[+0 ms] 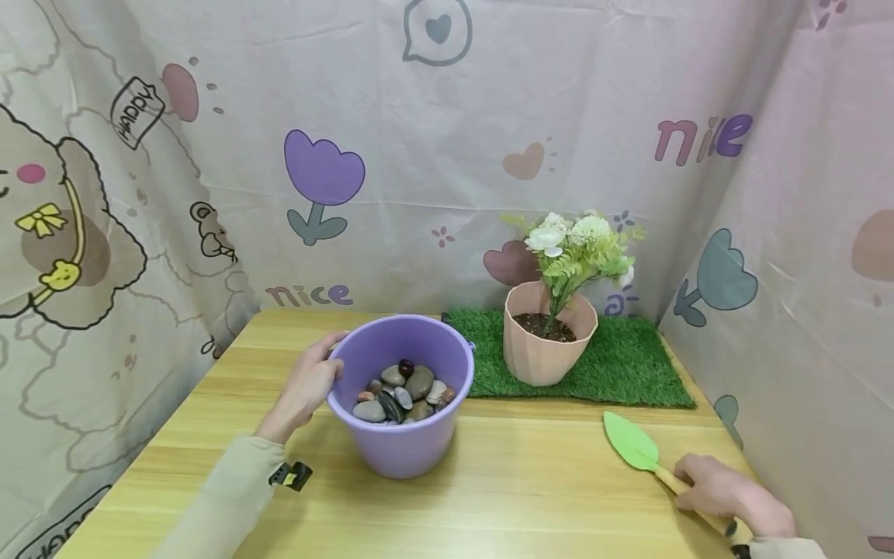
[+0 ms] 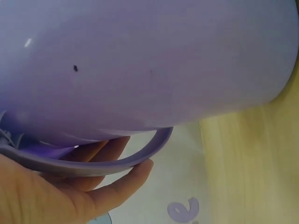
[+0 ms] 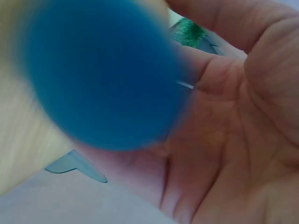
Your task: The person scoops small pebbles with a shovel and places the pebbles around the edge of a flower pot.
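Head: curled left hand (image 1: 310, 386) around bucket rim (image 1: 394, 428)

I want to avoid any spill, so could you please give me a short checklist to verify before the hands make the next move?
1. Left hand holds the purple bucket: ok.
2. Stones lie inside, below the bucket's rim: ok.
3. Bucket's base rests fully flat on the table: cannot tell.
4. Right hand grips the trowel by its handle: ok.
5. Green blade carries nothing: ok.
6. Pink flower pot stands on the grass mat, apart from both hands: ok.
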### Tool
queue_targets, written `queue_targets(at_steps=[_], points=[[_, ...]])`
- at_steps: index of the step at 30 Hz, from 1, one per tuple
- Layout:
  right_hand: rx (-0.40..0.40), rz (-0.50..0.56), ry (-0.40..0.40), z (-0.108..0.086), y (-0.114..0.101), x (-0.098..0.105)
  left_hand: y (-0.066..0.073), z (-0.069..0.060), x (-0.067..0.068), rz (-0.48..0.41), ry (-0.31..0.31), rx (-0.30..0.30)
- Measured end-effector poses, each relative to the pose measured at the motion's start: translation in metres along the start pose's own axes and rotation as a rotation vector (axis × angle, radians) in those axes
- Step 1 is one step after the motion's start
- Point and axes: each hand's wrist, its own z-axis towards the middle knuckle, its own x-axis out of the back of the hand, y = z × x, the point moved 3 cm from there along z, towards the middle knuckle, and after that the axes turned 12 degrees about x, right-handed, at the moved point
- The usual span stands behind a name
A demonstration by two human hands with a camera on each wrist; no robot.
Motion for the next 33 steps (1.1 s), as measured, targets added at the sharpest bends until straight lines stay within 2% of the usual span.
queue_targets(at_steps=[7,10,14,17,21,25,28,33], points=[[0.096,0.059,0.034,0.005,-0.008,0.008,0.005,-0.003,-0.017,-0.019,-0.004,-0.025],[0.171,-0.035,0.089,0.007,-0.014,0.012,0.008,-0.004,-0.025,-0.02,-0.014,-0.029],[0.222,-0.148,0.163,0.008,-0.02,0.017,0.011,-0.006,-0.035,-0.012,-0.016,-0.037],[0.258,-0.128,0.186,0.008,-0.026,0.018,0.012,-0.006,-0.041,-0.024,-0.021,-0.042],[0.286,-0.047,0.228,0.006,-0.035,0.023,0.013,-0.005,-0.048,-0.057,-0.039,-0.038],[0.283,0.013,0.305,0.006,-0.044,0.029,0.016,-0.004,-0.056,-0.076,-0.051,-0.03],[0.315,-0.016,0.39,0.005,-0.051,0.034,0.019,-0.004,-0.062,-0.075,-0.066,-0.036],[0.338,0.003,0.498,0.0,-0.063,0.042,0.021,-0.001,-0.069,-0.083,-0.097,-0.054]])
